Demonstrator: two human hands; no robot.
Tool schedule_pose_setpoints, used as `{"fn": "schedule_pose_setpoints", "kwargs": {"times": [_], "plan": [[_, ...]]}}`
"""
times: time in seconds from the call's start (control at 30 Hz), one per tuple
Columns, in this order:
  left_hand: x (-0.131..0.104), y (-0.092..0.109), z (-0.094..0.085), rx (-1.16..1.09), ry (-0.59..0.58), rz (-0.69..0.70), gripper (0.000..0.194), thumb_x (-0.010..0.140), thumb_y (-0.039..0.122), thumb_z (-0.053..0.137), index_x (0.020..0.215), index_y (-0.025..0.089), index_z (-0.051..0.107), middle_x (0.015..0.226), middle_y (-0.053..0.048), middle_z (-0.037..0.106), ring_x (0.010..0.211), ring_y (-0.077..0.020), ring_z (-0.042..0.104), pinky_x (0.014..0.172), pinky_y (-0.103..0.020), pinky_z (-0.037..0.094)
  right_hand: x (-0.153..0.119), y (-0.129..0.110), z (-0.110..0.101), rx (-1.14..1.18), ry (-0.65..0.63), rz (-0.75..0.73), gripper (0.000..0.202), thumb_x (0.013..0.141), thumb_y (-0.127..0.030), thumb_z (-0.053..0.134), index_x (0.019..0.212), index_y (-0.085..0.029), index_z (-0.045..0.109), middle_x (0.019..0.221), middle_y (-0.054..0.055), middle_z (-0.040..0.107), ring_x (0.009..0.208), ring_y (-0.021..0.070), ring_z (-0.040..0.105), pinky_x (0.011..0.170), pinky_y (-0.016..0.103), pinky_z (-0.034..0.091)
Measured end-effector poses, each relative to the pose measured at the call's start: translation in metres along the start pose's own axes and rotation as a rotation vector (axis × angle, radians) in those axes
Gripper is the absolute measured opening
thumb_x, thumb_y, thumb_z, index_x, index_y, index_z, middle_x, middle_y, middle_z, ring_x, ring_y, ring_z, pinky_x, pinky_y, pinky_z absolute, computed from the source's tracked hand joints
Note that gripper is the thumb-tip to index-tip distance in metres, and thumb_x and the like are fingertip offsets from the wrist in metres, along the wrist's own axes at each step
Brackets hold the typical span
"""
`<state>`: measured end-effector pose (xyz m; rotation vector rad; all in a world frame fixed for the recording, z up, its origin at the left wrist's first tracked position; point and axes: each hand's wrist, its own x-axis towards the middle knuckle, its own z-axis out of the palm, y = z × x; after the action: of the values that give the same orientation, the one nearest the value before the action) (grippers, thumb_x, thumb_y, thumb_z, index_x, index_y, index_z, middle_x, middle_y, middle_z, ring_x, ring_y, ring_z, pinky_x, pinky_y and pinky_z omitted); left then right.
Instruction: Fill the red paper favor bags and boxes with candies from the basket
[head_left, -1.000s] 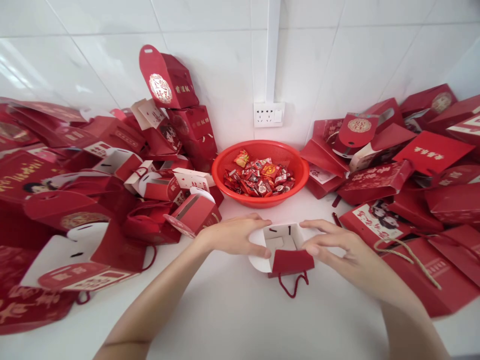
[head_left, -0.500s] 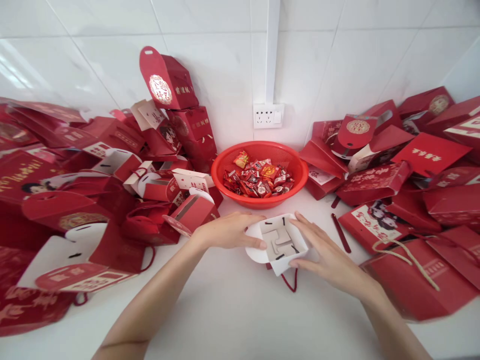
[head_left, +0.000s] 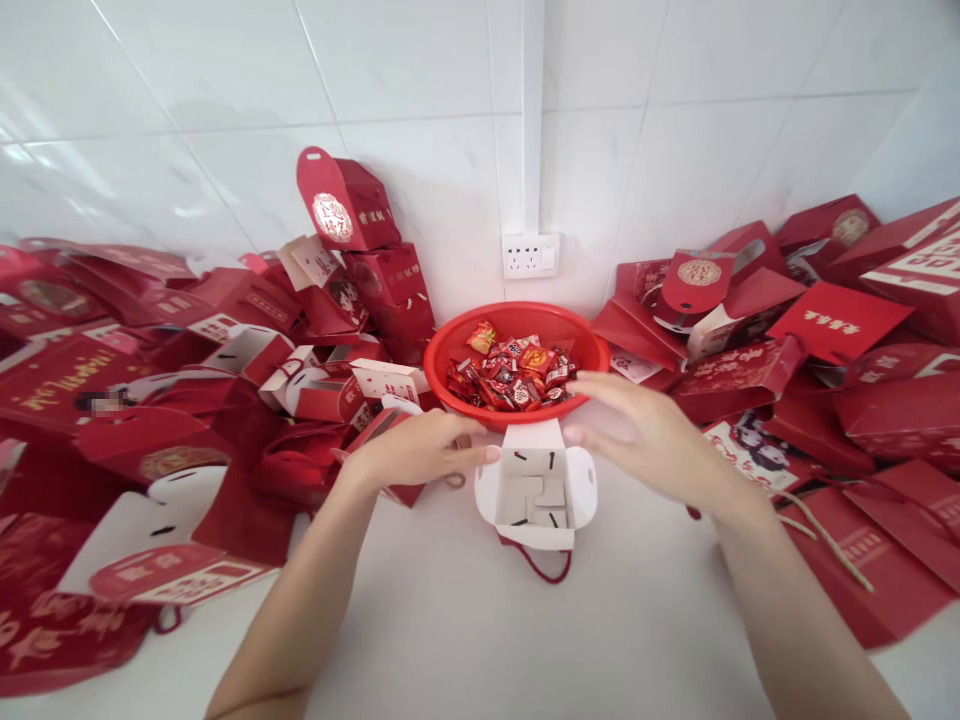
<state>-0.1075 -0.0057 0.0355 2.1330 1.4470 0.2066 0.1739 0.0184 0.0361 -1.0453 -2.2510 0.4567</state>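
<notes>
A small gift box (head_left: 540, 538) stands open-topped on the white counter, its white inside facing up and its flaps spread outward. A dark red cord handle loops from its near side. My left hand (head_left: 424, 448) is at the box's upper left, fingers stretched, with the thumb tip by the left flap; whether it touches the flap I cannot tell. My right hand (head_left: 649, 435) hovers to the right, open and holding nothing, its fingertips close to the front rim of the red plastic basket (head_left: 517, 415). Red-wrapped candies (head_left: 514, 370) lie heaped in that basket.
Red gift boxes crowd the left side (head_left: 225, 400) and the right side (head_left: 810, 400) of the counter (head_left: 540, 650). Several boxes are stacked (head_left: 386, 275) against the tiled wall. A power socket (head_left: 531, 257) sits on the wall behind the basket.
Both hands have come away from the box's sides. My right hand has moved up toward the basket. The box now sits squarer, with its side flaps spread open.
</notes>
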Motion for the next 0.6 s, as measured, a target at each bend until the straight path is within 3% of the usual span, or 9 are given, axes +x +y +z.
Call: {"fn": "schedule_pose_setpoints", "kwargs": {"times": [0.1,0.2,0.27,0.33,0.4,0.6], "plan": [[0.008,0.006,-0.013,0.038,0.129,0.011,0.044,0.096,0.054,0.048,0.103,0.020,0.074,0.092,-0.004,0.077,0.079,-0.0205,0.069,0.072,-0.026,0.048,0.033,-0.001,-0.007,0.174,0.203,-0.021,0.029,0.091,-0.035,0.065,0.115,-0.020,0.071,0.122,0.009,0.074,0.114,0.0254,0.068,0.105,0.044,0.051],[0.036,0.010,-0.025,0.090,0.195,0.068,0.041,0.096,0.046,0.047,0.109,0.019,0.075,0.106,-0.004,0.077,0.092,-0.0211,0.069,0.082,-0.027,0.049,0.067,0.011,0.000,0.382,0.252,-0.013,0.024,0.087,-0.035,0.067,0.103,-0.018,0.073,0.107,0.009,0.077,0.098,0.0240,0.073,0.096,0.043,0.056],[0.061,0.011,-0.030,0.189,0.077,0.046,0.039,0.095,0.039,0.047,0.107,0.018,0.077,0.109,-0.004,0.077,0.098,-0.0211,0.069,0.091,-0.026,0.047,0.088,0.024,0.011,0.461,0.269,0.008,0.020,0.083,-0.032,0.069,0.097,-0.017,0.074,0.100,0.009,0.078,0.093,0.0244,0.073,0.093,0.043,0.056],[0.085,0.011,-0.032,0.307,-0.168,-0.084,0.036,0.092,0.038,0.049,0.109,0.023,0.077,0.114,-0.002,0.077,0.103,-0.0219,0.068,0.094,-0.027,0.046,0.106,0.039,0.023,0.521,0.265,0.027,0.018,0.080,-0.029,0.071,0.093,-0.017,0.074,0.098,0.009,0.078,0.093,0.0247,0.073,0.092,0.043,0.056],[0.105,0.009,-0.030,0.329,-0.261,-0.162,0.033,0.082,0.041,0.062,0.106,0.027,0.079,0.110,-0.001,0.079,0.099,-0.0244,0.070,0.090,-0.028,0.050,0.119,0.053,0.036,0.564,0.238,0.073,0.016,0.077,-0.027,0.072,0.088,-0.017,0.074,0.096,0.009,0.079,0.091,0.0244,0.073,0.093,0.042,0.055],[0.143,-0.008,-0.012,0.347,-0.137,-0.261,0.089,0.049,0.047,0.086,0.134,0.031,0.066,0.139,-0.011,0.065,0.123,-0.0373,0.062,0.098,-0.038,0.052,0.132,0.092,0.067,0.589,0.221,0.172,0.011,0.071,-0.026,0.072,0.080,-0.019,0.073,0.088,0.007,0.079,0.088,0.0235,0.073,0.090,0.040,0.055]]}}
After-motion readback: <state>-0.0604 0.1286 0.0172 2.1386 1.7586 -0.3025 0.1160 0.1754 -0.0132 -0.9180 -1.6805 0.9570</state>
